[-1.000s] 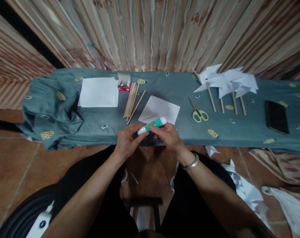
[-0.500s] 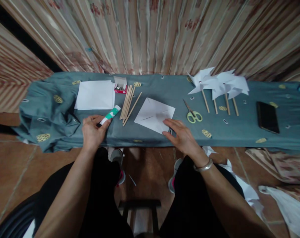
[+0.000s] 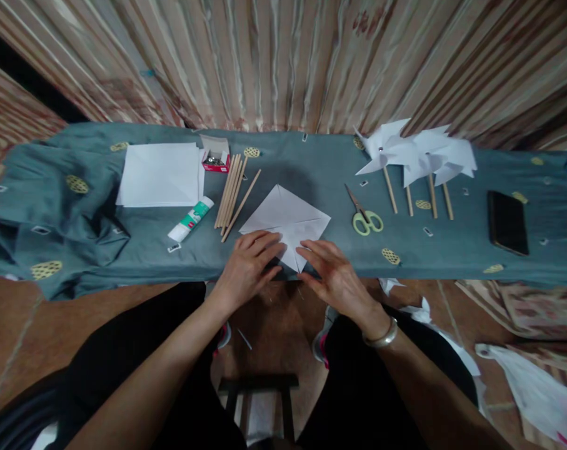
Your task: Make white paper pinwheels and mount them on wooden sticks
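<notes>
Far out to the left of the left hand a stack of white sheets (image 3: 160, 174) lies on the cloth-covered bench (image 3: 311, 162), with a small red box (image 3: 214, 160) at its far corner; nearer, a glue stick (image 3: 190, 219) lies let go, just beyond and left of that hand, and a bundle of wooden sticks (image 3: 231, 190) sits between it and the work. The left hand (image 3: 247, 267) rests flat, fingers spread, on the near left edge of the creased paper square (image 3: 286, 222), gripping nothing; the right hand (image 3: 332, 275) presses likewise on the near corner, open-palmed. The step looks like pressing glued flaps down at the centre; the next move likely calls for steady fingertip pressure without shifting the sheet. Right of the right hand lie scissors (image 3: 366, 215), then finished paper pinwheels (image 3: 414, 153), and farthest off a dark phone (image 3: 507, 222).
</notes>
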`<state>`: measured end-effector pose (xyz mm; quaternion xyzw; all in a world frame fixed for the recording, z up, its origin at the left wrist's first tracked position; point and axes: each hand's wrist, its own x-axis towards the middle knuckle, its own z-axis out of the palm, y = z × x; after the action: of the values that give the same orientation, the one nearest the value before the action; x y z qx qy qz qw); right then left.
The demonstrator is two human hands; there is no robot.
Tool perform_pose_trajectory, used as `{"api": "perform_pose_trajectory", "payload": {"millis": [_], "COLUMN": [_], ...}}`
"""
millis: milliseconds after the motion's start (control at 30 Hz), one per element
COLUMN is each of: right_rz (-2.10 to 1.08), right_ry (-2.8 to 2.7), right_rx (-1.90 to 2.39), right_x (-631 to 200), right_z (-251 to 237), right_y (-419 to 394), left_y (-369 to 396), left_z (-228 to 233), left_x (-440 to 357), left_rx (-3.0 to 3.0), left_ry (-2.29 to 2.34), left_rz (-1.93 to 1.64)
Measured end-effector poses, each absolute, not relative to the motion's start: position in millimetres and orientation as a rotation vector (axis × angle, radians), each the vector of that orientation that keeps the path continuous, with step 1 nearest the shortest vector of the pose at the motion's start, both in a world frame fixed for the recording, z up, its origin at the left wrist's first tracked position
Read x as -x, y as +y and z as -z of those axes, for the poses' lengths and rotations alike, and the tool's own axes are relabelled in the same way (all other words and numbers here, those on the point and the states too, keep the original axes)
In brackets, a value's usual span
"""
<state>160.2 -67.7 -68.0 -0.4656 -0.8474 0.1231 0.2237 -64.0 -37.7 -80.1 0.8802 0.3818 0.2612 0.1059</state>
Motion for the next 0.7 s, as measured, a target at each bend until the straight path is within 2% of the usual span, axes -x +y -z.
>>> {"api": "perform_pose_trajectory", "payload": {"millis": [567,700], "right_rz": [-0.745,-0.626], "right_ry": [-1.968,-1.884], "right_rx": [1.306,1.395], "right_x": [-154,-144], "right_z": [55,56], "right_y": [-42,-41], "left_y": [-18,-14], "left_z": [77,75], "left_x": [57,55], "left_rx": [-2.284,-2.223], "left_ry": [1.184,1.239], "left_rz": [-0.937,-0.947]}}
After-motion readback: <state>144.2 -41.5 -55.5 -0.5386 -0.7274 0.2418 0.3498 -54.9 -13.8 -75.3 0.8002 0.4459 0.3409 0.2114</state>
